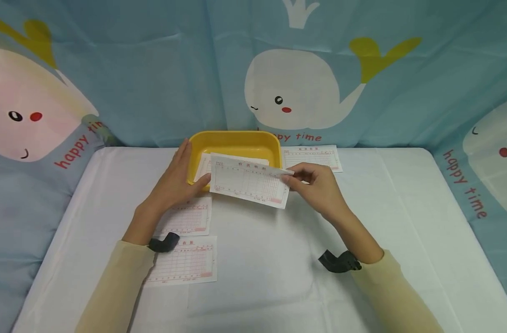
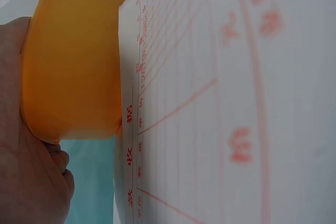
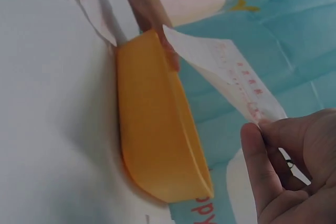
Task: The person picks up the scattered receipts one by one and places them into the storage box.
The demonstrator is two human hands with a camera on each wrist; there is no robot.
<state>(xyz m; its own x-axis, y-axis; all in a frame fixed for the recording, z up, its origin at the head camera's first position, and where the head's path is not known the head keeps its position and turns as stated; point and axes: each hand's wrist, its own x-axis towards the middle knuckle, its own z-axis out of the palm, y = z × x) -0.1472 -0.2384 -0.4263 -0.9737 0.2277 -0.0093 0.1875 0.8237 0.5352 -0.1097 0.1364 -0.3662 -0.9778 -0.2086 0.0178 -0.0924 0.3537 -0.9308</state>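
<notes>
A yellow plastic tray (image 1: 237,137) stands at the back of the table, with receipt slips lying inside. My left hand (image 1: 174,178) grips its left front corner, fingers along the outer left side and thumb over the front rim. In the left wrist view, curled fingers of the left hand (image 2: 39,177) rest against the tray wall (image 2: 73,72). My right hand (image 1: 318,187) pinches the right edge of a printed receipt slip (image 1: 249,180) between thumb and fingers. That slip is raised and tilted over the tray's front; the right wrist view shows its far end (image 3: 210,51) bending.
One receipt slip (image 1: 312,155) lies flat just right of the tray. Two more, an upper slip (image 1: 191,218) and a lower slip (image 1: 187,263), lie at the left front, partly under the left arm. A blue whale-print cloth (image 1: 153,92) hangs behind the white table (image 1: 257,282).
</notes>
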